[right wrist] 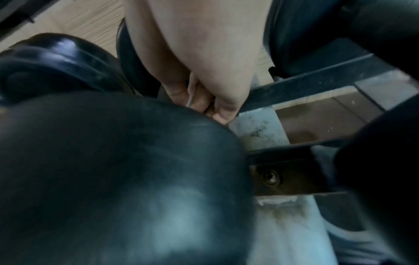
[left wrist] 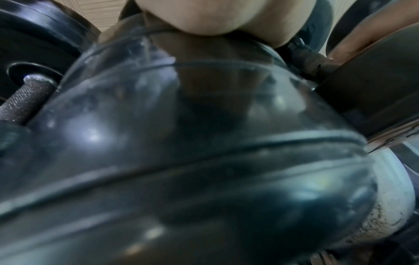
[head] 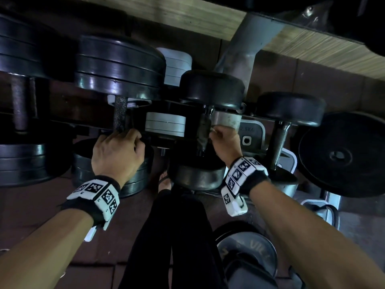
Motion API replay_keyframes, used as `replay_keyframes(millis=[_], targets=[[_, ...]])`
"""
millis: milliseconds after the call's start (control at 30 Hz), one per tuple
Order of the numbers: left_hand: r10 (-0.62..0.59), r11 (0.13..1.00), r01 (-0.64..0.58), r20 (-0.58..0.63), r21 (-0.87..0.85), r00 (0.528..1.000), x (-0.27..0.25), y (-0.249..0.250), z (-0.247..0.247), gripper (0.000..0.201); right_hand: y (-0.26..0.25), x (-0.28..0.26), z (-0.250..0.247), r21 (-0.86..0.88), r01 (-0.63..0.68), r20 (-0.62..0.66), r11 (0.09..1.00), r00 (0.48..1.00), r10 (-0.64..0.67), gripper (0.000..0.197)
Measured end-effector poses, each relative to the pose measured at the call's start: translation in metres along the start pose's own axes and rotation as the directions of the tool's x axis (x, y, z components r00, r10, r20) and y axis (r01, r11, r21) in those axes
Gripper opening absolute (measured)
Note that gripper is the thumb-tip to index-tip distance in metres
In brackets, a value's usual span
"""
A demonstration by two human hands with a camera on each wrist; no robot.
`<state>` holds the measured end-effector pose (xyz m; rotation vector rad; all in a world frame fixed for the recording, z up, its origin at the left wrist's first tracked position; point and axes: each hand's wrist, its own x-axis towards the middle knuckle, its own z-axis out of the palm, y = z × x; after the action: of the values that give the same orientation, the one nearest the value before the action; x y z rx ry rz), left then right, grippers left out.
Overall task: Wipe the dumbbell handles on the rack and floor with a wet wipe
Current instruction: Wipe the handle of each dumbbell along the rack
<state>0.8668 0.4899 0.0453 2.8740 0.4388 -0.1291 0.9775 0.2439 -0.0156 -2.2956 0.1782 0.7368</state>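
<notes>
1. Head view: the left hand (head: pixel 117 152) is curled on the near end of a big black dumbbell (head: pixel 119 65). Its fingers wrap down by the low end of the rough metal handle (head: pixel 120 113).
2. Head view: the right hand (head: pixel 225 142) has its fingers bent. It is just beside the dark handle (head: pixel 204 130) of a smaller round dumbbell (head: pixel 211 89) on the rack (head: pixel 227 119). Something small and pale pokes out at the fingertips. It may be the wet wipe (head: pixel 213 129), but it is too small to tell for sure.
3. Head view: one more dumbbell (head: pixel 289 108) sits to the right on the rack. A flat black plate (head: pixel 341 157) lies past it. Both wrists wear bands (head: pixel 98 195) with black and white squares. The person's dark trouser legs (head: pixel 173 236) are at the bottom.
4. Left wrist view: a shiny black weight (left wrist: pixel 181 143) fills most of the picture and is blurry. The palm (left wrist: pixel 215 16) is at the top, pressed close to it. A rough handle (left wrist: pixel 25 100) shows at the left.
5. Right wrist view: the fingers (right wrist: pixel 217 100) are curled tight together, with a thin white strip (right wrist: pixel 190 100) between them. A blurry black weight (right wrist: pixel 113 161) is in front. A dark rack bar (right wrist: pixel 306 91) and a grey post (right wrist: pixel 260 129) are to the right.
</notes>
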Motion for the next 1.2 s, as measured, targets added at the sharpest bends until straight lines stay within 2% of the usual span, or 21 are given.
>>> replay_keyframes(millis=[67, 200, 267, 400, 467, 600, 733, 800, 867, 967, 1033, 1100, 1200], targets=[[0.002, 1.000, -0.002, 0.006, 0.000, 1.000, 0.000, 0.000, 0.000, 0.003, 0.004, -0.006, 0.000, -0.004, -0.002, 0.019, 1.000, 1.000, 0.002, 0.019], [0.008, 1.000, -0.008, -0.005, -0.003, 1.000, 0.000, -0.001, -0.001, 0.010, 0.018, -0.038, -0.011, -0.023, 0.035, 0.141, 0.999, 0.989, -0.031, 0.025], [0.002, 1.000, -0.002, 0.002, -0.003, 1.000, 0.000, 0.000, -0.002, 0.013, 0.014, -0.032, -0.011, -0.036, 0.053, 0.132, 0.998, 0.990, -0.048, 0.028], [-0.017, 1.000, 0.017, 0.029, 0.003, 0.999, 0.000, -0.001, -0.001, 0.008, 0.004, -0.010, -0.002, 0.013, 0.019, 0.017, 1.000, 1.000, -0.019, 0.023], [-0.011, 1.000, 0.011, 0.028, 0.003, 1.000, -0.001, -0.001, 0.000, 0.005, 0.010, -0.021, 0.000, 0.023, -0.008, 0.028, 1.000, 1.000, 0.008, 0.022], [-0.010, 1.000, 0.010, 0.021, 0.008, 1.000, 0.000, -0.001, 0.001, 0.012, 0.015, -0.037, -0.008, 0.030, 0.010, 0.114, 1.000, 0.993, -0.013, 0.020], [-0.050, 0.999, 0.051, 0.054, -0.003, 0.997, 0.000, 0.000, 0.001, 0.007, -0.010, 0.007, -0.004, 0.150, -0.059, -0.082, 0.987, 0.994, 0.072, 0.017], [-0.054, 0.998, 0.055, 0.052, -0.007, 0.997, 0.000, 0.000, 0.001, 0.005, -0.018, 0.008, -0.002, 0.091, -0.034, -0.152, 0.995, 0.987, 0.048, 0.018], [-0.053, 0.999, 0.053, 0.041, -0.007, 0.998, 0.001, 0.001, -0.001, 0.004, -0.013, -0.011, -0.001, 0.018, -0.001, -0.113, 1.000, 0.994, 0.003, 0.018], [-0.045, 0.999, 0.045, 0.051, 0.013, 0.998, 0.001, 0.001, -0.002, 0.003, 0.008, -0.048, -0.004, -0.103, 0.052, 0.043, 0.993, 0.998, -0.047, 0.023], [-0.048, 0.999, 0.047, 0.065, 0.020, 0.997, 0.001, 0.001, -0.001, 0.004, 0.009, -0.050, -0.010, -0.131, 0.104, 0.056, 0.986, 0.994, -0.097, 0.024], [-0.057, 0.998, 0.056, 0.076, 0.011, 0.996, 0.001, 0.001, 0.000, 0.004, -0.003, -0.035, -0.014, -0.094, 0.142, -0.056, 0.985, 0.988, -0.147, 0.020], [-0.068, 0.998, 0.069, 0.070, -0.011, 0.995, 0.001, -0.001, 0.002, 0.007, -0.029, -0.016, -0.011, -0.110, 0.206, -0.274, 0.972, 0.934, -0.229, 0.018]])
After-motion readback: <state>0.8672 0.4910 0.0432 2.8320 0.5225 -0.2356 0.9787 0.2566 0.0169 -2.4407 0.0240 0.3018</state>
